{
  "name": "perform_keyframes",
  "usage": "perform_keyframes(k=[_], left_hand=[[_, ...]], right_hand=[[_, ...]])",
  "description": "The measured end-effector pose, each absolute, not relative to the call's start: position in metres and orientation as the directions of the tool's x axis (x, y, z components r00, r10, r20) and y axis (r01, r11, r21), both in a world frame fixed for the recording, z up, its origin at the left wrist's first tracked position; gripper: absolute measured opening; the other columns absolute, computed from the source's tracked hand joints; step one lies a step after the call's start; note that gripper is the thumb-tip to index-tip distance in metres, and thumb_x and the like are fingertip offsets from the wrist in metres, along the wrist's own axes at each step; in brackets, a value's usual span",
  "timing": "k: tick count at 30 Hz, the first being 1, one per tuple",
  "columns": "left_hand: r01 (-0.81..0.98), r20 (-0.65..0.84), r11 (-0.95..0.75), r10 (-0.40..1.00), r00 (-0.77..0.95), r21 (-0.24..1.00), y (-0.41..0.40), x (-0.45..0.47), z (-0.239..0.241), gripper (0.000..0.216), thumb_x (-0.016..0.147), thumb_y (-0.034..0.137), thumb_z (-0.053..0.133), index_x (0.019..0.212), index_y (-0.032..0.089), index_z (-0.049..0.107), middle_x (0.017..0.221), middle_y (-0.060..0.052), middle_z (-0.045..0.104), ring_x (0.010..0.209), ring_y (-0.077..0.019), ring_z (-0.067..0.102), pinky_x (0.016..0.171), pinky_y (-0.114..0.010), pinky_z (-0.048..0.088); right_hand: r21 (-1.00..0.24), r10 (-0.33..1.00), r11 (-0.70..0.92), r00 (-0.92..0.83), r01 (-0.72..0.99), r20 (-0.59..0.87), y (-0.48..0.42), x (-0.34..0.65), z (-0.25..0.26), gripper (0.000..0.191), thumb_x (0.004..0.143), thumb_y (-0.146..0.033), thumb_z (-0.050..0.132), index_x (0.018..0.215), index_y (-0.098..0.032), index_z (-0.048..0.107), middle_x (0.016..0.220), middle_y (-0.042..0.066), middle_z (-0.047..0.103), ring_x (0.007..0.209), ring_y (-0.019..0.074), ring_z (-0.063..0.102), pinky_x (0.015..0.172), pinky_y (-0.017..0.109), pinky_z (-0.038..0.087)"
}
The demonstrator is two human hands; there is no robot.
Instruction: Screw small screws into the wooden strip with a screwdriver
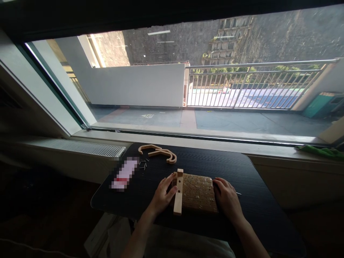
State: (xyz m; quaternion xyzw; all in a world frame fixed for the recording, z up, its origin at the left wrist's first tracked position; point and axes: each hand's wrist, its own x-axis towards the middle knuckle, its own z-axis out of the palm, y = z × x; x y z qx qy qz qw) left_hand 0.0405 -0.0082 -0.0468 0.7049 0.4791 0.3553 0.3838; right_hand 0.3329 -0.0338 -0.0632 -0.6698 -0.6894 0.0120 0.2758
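A brown, taped-looking rectangular block lies on the dark table in front of me. Along its left side is a pale wooden strip with two dark holes, its near end jutting past the block. My left hand grips the strip from the left, thumb beside the lower hole and fingertips near the far end. On the block's right edge, my right hand has its fingers curled against the side. A thin silvery rod pokes out beside that hand; the rest of it is hidden.
Curved wooden pieces lie at the table's far side. Several small screws are scattered near a blurred pinkish item at left. Beyond the black table are a radiator, a window sill and a green cloth.
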Motion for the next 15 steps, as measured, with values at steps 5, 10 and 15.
perform_keyframes(k=[5,10,15], left_hand=[[0.309,0.115,-0.177,0.971,0.209,0.934,-0.008,0.04,-0.05,0.051,0.092,0.042,0.053,0.137,0.02,0.051,0.142,-0.011,0.054,0.133,-0.0268,0.047,0.114,-0.042,0.035],[0.317,0.089,-0.179,0.957,0.277,0.931,-0.002,0.029,-0.034,0.048,0.093,0.044,0.049,0.133,0.018,0.053,0.132,-0.012,0.062,0.124,-0.0255,0.056,0.108,-0.04,0.042],[0.545,0.172,-0.218,0.976,0.135,0.81,0.012,0.003,-0.014,0.037,0.091,0.039,0.05,0.118,0.017,0.063,0.107,-0.009,0.073,0.102,-0.023,0.068,0.092,-0.035,0.053]], right_hand=[[-0.391,0.935,0.114,0.034,0.913,0.353,-0.032,0.336,-0.069,0.031,0.092,-0.03,0.044,0.107,-0.019,0.068,0.117,0.011,0.065,0.109,0.0279,0.059,0.095,0.045,0.045],[-0.398,0.935,0.112,0.04,0.911,0.353,-0.032,0.337,-0.07,0.032,0.092,-0.031,0.043,0.107,-0.018,0.068,0.117,0.011,0.065,0.108,0.0282,0.059,0.094,0.045,0.046],[-0.392,0.929,0.115,0.041,0.913,0.367,-0.032,0.337,-0.07,0.031,0.093,-0.032,0.043,0.106,-0.02,0.068,0.115,0.011,0.065,0.107,0.0277,0.06,0.094,0.044,0.047]])
